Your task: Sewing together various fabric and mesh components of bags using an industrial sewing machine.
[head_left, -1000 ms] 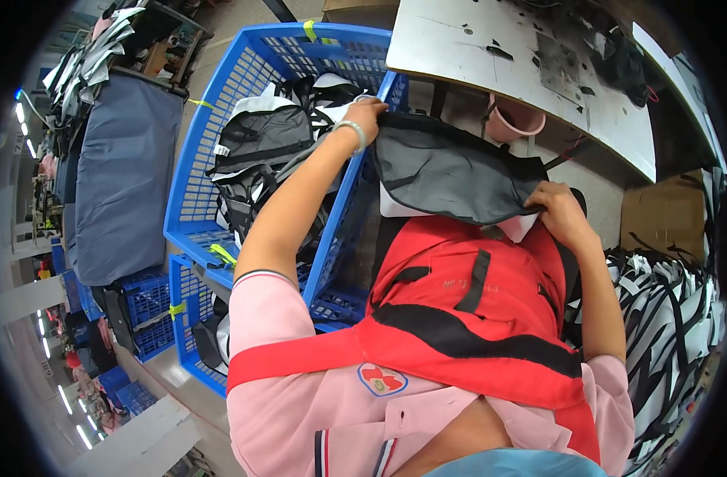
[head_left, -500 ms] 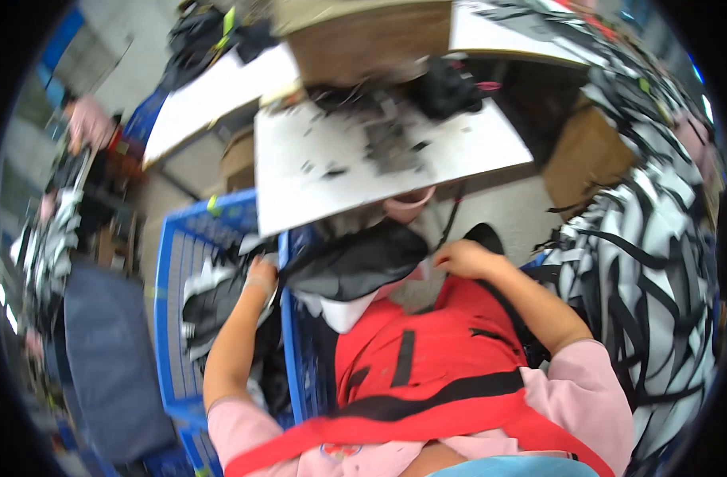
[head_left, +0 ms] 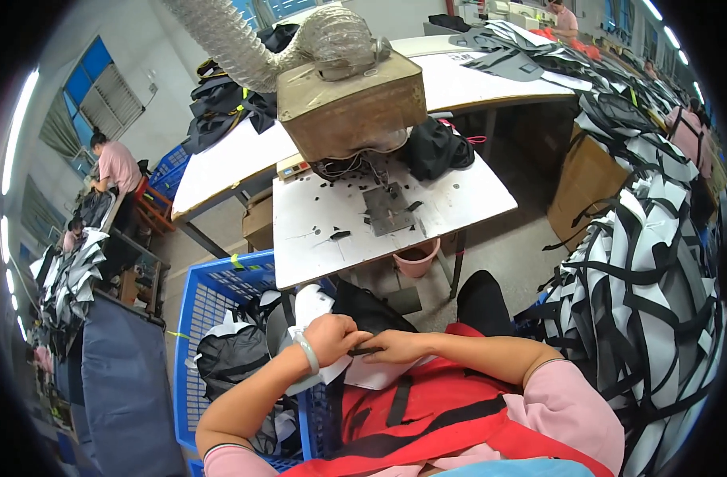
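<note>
Over my lap, my left hand (head_left: 331,339) and my right hand (head_left: 397,347) meet with fingers closed. Both grip a black-and-white fabric piece (head_left: 373,307), its black side above and its white side showing below. A short dark strip, perhaps a strap, shows between the fingertips. A pale bangle (head_left: 306,352) circles my left wrist. Just left of my lap stands a blue plastic crate (head_left: 190,350), holding grey, black and white fabric pieces (head_left: 232,359). My left forearm crosses over the crate. A red apron (head_left: 435,397) covers my lap.
Ahead is a white worktable (head_left: 316,250) with a metal machine (head_left: 351,107), its plate (head_left: 389,213) and black scraps. Beneath it sits a pink bucket (head_left: 417,261). Fabric pieces with black straps (head_left: 641,294) pile high at right, beside a cardboard sheet (head_left: 586,187). A co-worker (head_left: 118,165) sits far left.
My hands, earlier apart at the crate and above my right thigh, have come together on the fabric piece. The view has tilted up, showing more of the room and machine.
</note>
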Demonstrator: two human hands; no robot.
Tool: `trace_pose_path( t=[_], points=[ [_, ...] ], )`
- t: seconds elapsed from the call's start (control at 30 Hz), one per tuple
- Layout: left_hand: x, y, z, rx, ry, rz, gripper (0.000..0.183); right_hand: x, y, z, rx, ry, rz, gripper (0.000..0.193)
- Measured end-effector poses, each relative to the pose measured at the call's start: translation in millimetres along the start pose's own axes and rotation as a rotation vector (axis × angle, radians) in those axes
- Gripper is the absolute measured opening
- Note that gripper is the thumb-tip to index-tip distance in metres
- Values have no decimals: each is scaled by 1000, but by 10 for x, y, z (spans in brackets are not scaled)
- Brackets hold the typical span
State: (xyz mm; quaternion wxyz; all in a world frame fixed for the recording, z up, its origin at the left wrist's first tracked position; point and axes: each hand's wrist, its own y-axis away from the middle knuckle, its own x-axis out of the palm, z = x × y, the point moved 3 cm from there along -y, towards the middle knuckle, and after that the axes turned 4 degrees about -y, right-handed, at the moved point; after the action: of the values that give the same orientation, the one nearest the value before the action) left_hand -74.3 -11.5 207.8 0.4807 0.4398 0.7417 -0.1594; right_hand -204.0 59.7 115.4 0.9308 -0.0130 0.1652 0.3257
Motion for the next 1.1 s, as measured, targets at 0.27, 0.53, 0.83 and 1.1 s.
trace_pose_path(
  t=[0.27, 0.53, 0.83, 1.1],
  points=[
    [5, 38, -389, 341, -101, 268, 35, -475, 631, 664, 98, 178, 91, 45],
    [-619, -78, -1046, 264, 660, 56, 23, -1260, 1090, 1556, -48, 76, -124, 29],
    [-711, -1097, -561, 37, 663, 134, 19, -1904, 781, 907, 82, 5, -372, 30],
    [-695, -1195, -428, 13, 737, 93, 19, -2070, 700, 825, 126, -19, -352, 23]
  ],
)
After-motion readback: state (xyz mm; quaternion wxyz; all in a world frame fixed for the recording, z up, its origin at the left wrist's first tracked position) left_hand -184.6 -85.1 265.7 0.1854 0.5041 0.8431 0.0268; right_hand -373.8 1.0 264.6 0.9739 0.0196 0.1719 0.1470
